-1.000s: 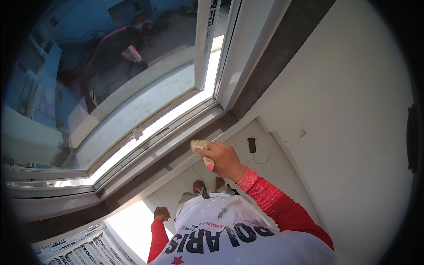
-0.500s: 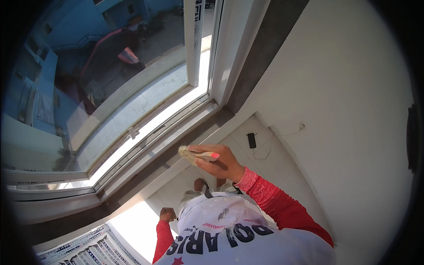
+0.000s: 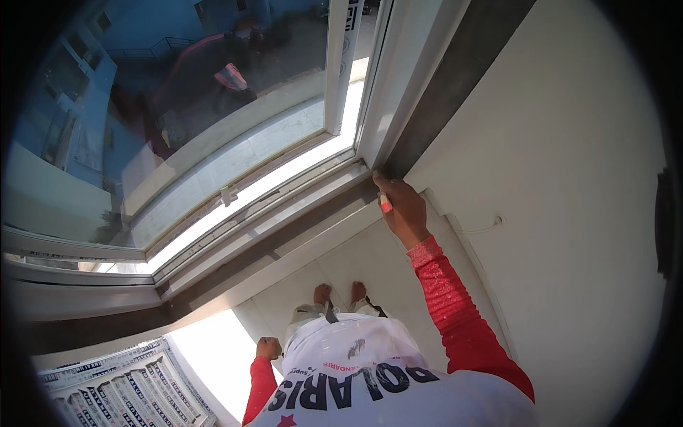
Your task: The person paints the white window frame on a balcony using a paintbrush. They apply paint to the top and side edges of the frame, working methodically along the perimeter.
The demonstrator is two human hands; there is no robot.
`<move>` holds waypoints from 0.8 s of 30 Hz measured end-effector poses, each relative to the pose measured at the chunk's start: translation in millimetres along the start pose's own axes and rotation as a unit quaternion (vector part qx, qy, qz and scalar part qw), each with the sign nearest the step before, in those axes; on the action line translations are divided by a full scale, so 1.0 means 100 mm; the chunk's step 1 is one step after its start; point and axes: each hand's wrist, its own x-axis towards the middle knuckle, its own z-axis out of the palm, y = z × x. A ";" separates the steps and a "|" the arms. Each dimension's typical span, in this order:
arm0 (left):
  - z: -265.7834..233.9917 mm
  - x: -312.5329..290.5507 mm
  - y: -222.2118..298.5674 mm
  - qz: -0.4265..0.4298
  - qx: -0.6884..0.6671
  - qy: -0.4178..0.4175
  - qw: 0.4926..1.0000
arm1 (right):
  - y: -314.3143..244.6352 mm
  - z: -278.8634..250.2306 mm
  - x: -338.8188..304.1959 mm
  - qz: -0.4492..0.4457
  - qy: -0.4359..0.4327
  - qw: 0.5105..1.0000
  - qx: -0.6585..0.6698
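Note:
My right hand [image 3: 405, 212] is closed round a small paintbrush [image 3: 385, 203], whose pale wooden handle end with its pinkish-red tip shows beside the thumb. The bristles are hidden by my fingers. This hand is at the inner corner of the window, where the dark sill strip [image 3: 313, 219] meets the dark upright strip [image 3: 434, 89]. Low beside my body, my left hand [image 3: 269, 348] is curled in a fist. Whether anything is inside it cannot be seen.
An open glazed window sash [image 3: 331, 85] hangs beyond the white window frame [image 3: 274, 219]. Pale wall [image 3: 562, 156] rises on the right, with a thin cable [image 3: 478, 229] coming from it. Taped, wrapped panels [image 3: 135, 391] lie at the lower left. My bare feet stand on floor tiles [image 3: 299, 285].
My right hand has moved right and away from me with the paintbrush, from above the sill to its corner. The dark device on the floor is now hidden. My left hand stays low.

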 end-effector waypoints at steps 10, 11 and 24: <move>0.00 0.25 -0.07 0.005 -0.048 0.024 0.999 | 0.00 0.07 0.11 -0.055 -0.018 0.997 0.049; 0.00 0.22 0.03 -0.001 -0.069 0.029 0.997 | -0.07 -0.02 0.14 -0.063 -0.029 0.993 0.092; -0.23 0.66 -0.41 0.182 0.072 -0.039 0.980 | -0.79 -0.12 0.30 0.042 0.129 0.951 0.277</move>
